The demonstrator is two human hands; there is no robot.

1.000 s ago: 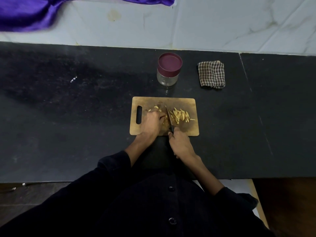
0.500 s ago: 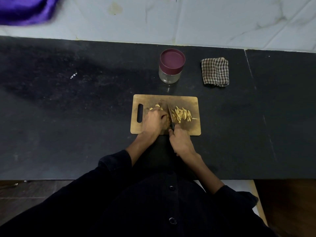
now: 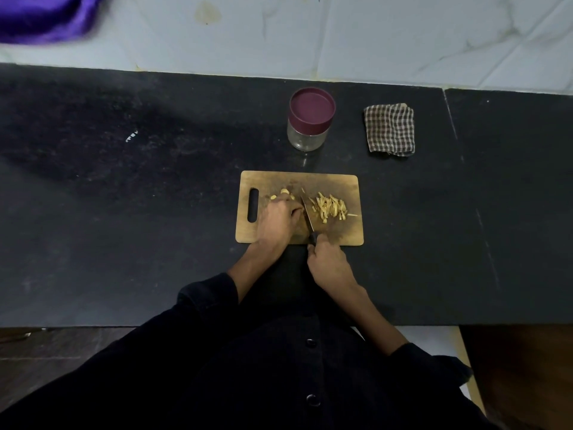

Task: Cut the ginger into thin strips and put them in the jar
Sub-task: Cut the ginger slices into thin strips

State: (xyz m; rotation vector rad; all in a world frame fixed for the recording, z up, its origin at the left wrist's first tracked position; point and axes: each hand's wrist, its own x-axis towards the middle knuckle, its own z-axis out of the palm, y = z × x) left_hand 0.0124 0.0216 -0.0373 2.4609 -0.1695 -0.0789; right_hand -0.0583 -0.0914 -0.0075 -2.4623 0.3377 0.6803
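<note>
- I saw my left hand [image 3: 279, 217] pressed down on the wooden cutting board [image 3: 350, 234], fingers curled over uncut ginger pieces [image 3: 283, 193].
- My right hand [image 3: 330, 263] gripped the knife [image 3: 307, 214] by its handle, blade lying just beside the left fingers.
- A pile of ginger strips [image 3: 330, 207] lay right of the blade.
- The jar [image 3: 310, 119] stood beyond the board with its maroon lid on, near a checked cloth [image 3: 390, 129], on the black counter [image 3: 124, 212].
</note>
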